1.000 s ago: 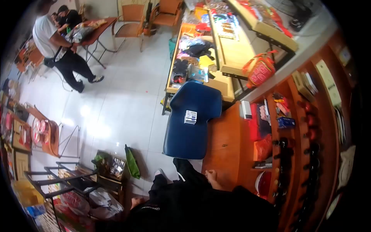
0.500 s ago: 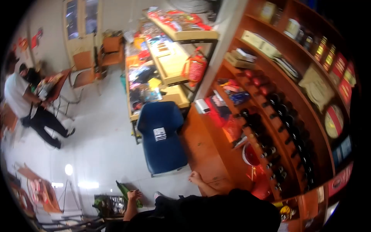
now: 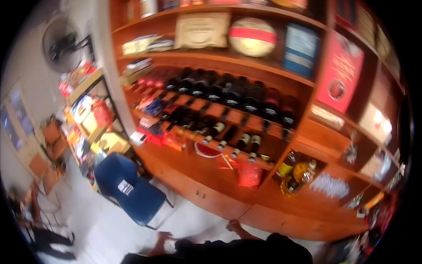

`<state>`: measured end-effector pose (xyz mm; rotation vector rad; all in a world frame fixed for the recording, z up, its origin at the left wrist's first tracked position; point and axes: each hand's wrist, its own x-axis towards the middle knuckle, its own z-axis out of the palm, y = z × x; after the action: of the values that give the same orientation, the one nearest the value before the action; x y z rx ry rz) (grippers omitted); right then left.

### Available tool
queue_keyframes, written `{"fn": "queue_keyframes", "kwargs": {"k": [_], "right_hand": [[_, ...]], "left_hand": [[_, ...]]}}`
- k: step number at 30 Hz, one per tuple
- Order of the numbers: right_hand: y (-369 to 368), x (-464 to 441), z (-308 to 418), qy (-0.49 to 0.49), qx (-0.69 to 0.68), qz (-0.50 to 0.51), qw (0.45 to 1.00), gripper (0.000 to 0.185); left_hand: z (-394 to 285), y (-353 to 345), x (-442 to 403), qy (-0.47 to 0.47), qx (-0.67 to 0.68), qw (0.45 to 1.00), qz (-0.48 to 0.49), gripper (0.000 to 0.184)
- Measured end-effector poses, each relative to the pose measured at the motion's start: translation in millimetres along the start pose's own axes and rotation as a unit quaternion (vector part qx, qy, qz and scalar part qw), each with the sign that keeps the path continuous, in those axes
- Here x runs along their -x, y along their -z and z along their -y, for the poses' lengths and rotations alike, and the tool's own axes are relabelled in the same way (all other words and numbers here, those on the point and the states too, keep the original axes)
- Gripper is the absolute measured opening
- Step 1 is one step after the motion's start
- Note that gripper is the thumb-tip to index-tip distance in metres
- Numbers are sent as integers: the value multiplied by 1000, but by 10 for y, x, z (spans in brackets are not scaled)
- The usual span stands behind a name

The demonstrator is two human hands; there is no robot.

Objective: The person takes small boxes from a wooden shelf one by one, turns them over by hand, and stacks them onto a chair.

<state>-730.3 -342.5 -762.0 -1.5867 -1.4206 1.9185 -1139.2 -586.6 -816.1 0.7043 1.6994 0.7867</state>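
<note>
My left hand [image 3: 164,237] hangs low in front of my dark clothing, above the pale floor. Its fingers look loosely spread, and nothing shows in them. To the right, my right hand [image 3: 233,225] is held by the lower front of a wooden cabinet [image 3: 193,189], fingers bent but slightly apart. I see no object in it, and whether it touches the wood I cannot tell. A blue chair [image 3: 132,200] with a white printed label [image 3: 125,188] on it stands ahead of my left hand.
Dark bottles [image 3: 235,92] lie in rows on the cabinet's rack, with boxes above. A red bag [image 3: 250,174] and yellow-filled bottles [image 3: 303,171] rest on the lower ledge. Goods fill a shelf stand [image 3: 90,127] at left, under a fan [image 3: 61,44]. A person's legs [image 3: 50,242] show at lower left.
My view has swung right, so the cabinet now fills the middle and the blue chair and person appear farther left. Both hands remain low before me, with nothing visibly picked up.
</note>
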Motion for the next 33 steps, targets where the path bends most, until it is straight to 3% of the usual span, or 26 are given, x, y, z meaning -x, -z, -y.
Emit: {"fn": "queue_keyframes", "kwargs": {"k": [1, 2, 3, 4, 5, 6, 7, 8, 9, 11, 13, 14, 15, 16, 17, 18, 19, 21, 25, 28, 30, 33], "right_hand": [[274, 48, -302, -17, -32, -5, 999, 26], [554, 85, -619, -34, -65, -10, 997, 27], [841, -212, -1413, -93, -176, 23, 980, 28], [1029, 139, -1626, -35, -252, -22, 967, 31], [1178, 325, -1854, -35, -220, -86, 971, 33], [1323, 512, -2081, -38, -186, -151, 970, 37], [1453, 865, -2169, -38, -230, -158, 960, 36], [1611, 1108, -2196, -34, -270, -165, 948, 37], [1706, 1329, -2048, -194, -260, -196, 925, 38], [1846, 1653, -2366, -219, -389, -202, 872, 31], [1756, 1899, -2521, -200, -328, -265, 884, 32], [1781, 1982, -2839, -124, -612, -47, 779, 32], [1763, 2051, -3179, -26, -806, 177, 564, 33], [1659, 1968, -3517, -35, -858, 166, 485, 30], [1789, 2025, -3754, -73, -714, 114, 687, 15], [1506, 2192, -3370, -39, -612, -120, 781, 18], [1218, 2336, -3038, -84, -418, -346, 836, 22], [1030, 2699, -2674, -95, -316, -441, 835, 18], [1023, 3292, -2373, -126, -277, -433, 849, 23], [1284, 3387, -2742, -99, -375, -469, 794, 24], [1471, 3189, -3559, -45, -502, -400, 765, 20], [1646, 3357, -2595, -107, -290, -546, 779, 17]], "left_hand": [[-174, -349, -199, -176, -297, 936, 70, 45], [-320, -749, -330, -299, -409, 854, 119, 40], [-499, -1212, -349, -403, -456, 779, 153, 35], [-560, -1633, -382, -561, -437, 687, 151, 31], [-828, -2024, -235, -369, -569, 704, 211, 23], [-992, -2331, -313, -456, -447, 727, 253, 21], [-1237, -2678, -285, -260, -309, 843, 355, 25], [-1493, -3033, -254, -51, -146, 917, 367, 31], [-2095, -3300, 72, -103, -334, 874, 337, 32], [-2550, -3500, 279, -169, -309, 855, 382, 34], [-2692, -3590, 303, -112, -263, 870, 402, 33], [-2661, -3575, 250, -77, -258, 879, 395, 32], [-2588, -3563, 166, -44, -251, 885, 389, 31], [-2445, -3497, 64, -17, -210, 895, 392, 30], [-2238, -3389, -44, 11, -168, 901, 399, 30], [-2002, -3233, -167, 45, -108, 903, 414, 31], [-1756, -3054, -239, 86, -52, 898, 428, 32], [-1346, -2821, -195, 184, -120, 921, 322, 36], [-601, -2131, -117, 167, -129, 904, 372, 38], [-552, -2123, -58, 45, -308, 881, 357, 35], [-553, -2198, 46, -74, -438, 827, 345, 34], [-503, -2315, 169, -174, -544, 756, 319, 31]]}}
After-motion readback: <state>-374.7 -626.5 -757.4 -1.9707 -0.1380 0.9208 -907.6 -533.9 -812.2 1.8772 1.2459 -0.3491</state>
